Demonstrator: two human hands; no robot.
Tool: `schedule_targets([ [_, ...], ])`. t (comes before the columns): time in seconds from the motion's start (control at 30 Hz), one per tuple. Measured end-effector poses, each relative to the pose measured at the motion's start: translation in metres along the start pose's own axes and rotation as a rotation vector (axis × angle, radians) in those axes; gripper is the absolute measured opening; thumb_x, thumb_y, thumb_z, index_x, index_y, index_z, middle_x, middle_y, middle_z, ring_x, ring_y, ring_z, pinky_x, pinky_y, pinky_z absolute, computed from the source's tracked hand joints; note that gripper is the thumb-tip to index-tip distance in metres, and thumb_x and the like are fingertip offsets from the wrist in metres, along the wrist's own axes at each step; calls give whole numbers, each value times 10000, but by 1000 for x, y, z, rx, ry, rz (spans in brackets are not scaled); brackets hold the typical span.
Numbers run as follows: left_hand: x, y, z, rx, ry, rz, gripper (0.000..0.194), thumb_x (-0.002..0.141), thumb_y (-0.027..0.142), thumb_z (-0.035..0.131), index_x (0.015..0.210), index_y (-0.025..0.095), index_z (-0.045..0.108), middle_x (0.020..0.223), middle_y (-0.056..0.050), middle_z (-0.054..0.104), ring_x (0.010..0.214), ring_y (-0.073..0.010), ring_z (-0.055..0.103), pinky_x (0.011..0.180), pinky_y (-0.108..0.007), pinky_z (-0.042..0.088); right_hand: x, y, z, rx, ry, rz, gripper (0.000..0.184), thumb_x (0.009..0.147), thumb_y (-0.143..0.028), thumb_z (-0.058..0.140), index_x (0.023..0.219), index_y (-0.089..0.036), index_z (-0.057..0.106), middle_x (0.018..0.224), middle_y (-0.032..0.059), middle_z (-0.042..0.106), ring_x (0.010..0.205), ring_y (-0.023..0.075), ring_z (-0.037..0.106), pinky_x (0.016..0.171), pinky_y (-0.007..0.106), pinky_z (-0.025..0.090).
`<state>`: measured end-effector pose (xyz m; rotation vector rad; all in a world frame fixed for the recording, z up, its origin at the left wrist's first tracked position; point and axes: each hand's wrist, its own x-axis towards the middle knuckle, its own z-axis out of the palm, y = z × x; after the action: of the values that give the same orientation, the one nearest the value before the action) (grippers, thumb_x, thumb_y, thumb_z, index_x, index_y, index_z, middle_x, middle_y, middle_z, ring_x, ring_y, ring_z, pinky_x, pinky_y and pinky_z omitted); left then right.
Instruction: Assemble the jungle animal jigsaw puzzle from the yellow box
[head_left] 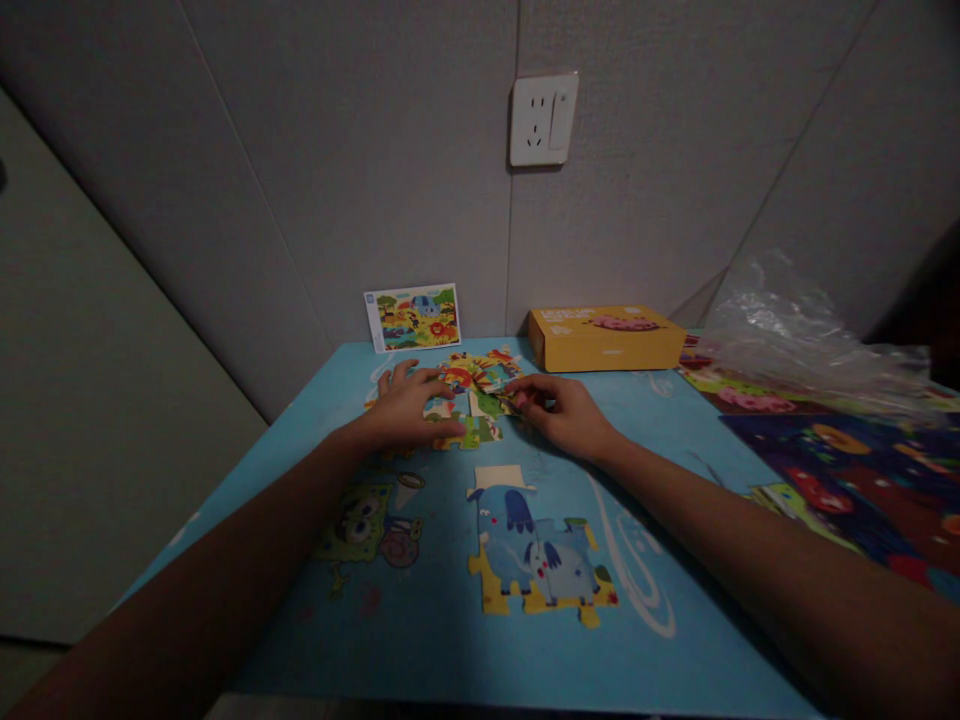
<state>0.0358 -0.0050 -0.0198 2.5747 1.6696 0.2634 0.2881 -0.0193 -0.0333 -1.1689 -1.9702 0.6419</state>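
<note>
Several loose jigsaw pieces (484, 430) lie in a pile toward the back of the table, some overlapping. My left hand (411, 405) rests at the left side of this pile, fingers spread over the pieces and gripping none. From the right, my right hand (564, 412) reaches in with thumb and fingertips pinched on a puzzle piece (508, 402) at the pile's edge; the fingers partly hide it. Nearer to me, a joined group of puzzle pieces (504, 545) shows a large and a small blue elephant.
A picture card (414, 318) with animals leans against the wall. Beside it sits a yellow box (611, 340). Crumpled clear plastic (802, 330) and dark printed sheets (847, 480) lie at the right. The blue table cover (390, 640) has printed cartoon figures.
</note>
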Motion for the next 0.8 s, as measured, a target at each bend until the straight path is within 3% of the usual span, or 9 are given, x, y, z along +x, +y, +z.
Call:
schedule_targets([
  [0.1, -1, 1, 0, -8, -66, 125, 823, 582, 758, 684, 1257, 296, 589, 1530, -70, 341, 1422, -419, 132, 1120, -630, 105, 0, 1, 1, 10, -5, -10, 319, 782, -240, 526, 1012, -106, 703, 682, 32, 608, 567, 116, 446, 557, 256, 363],
  [0.37, -2, 1, 0, -41, -7, 236, 468, 668, 622, 713, 990, 284, 679, 1472, -20, 419, 1405, -373, 196, 1128, -588, 166, 1, 1, 1, 5, -15, -5, 326, 777, -230, 520, 1014, -102, 703, 678, 31, 607, 562, 116, 441, 552, 260, 350],
  [0.67, -1, 2, -5, -151, 198, 96, 385, 729, 534, 660, 944, 217, 617, 1337, -67, 544, 1329, -340, 324, 1101, -552, 256, 0, 1, 0, 33, -29, 3, 348, 756, -220, 516, 1023, -93, 701, 714, 43, 622, 591, 128, 471, 569, 272, 363],
  [0.8, 1, -2, -6, -163, 187, 132, 486, 774, 557, 613, 1143, 241, 603, 1410, -58, 480, 1353, -319, 290, 1117, -532, 248, 1, 2, 1, 27, -30, -11, 346, 754, -214, 513, 1020, -96, 701, 707, 36, 620, 588, 126, 466, 571, 269, 358],
])
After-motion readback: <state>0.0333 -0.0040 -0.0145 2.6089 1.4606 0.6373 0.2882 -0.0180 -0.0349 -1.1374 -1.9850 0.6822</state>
